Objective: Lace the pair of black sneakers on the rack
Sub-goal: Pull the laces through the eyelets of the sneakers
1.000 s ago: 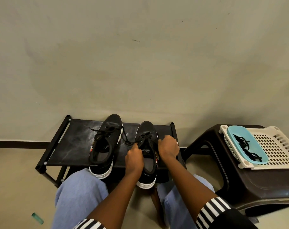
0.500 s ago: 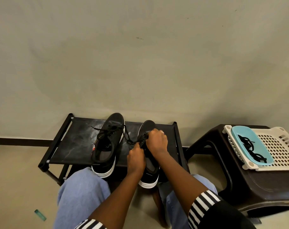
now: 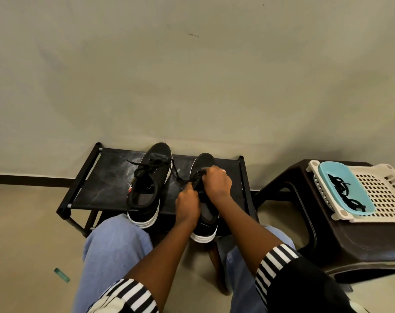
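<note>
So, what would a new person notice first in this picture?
Two hands, the left hand and right hand, work a lace on the right sneaker on the black rack. The left sneaker stands beside it. A blue tray with laces lies in the basket at right.

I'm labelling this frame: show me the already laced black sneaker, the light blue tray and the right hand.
Laced black sneaker (image 3: 147,188), head view: on its tongue opening.
Light blue plastic tray (image 3: 334,175), head view: on bare floor near its far end.
Right hand (image 3: 217,184), head view: on its back.
</note>
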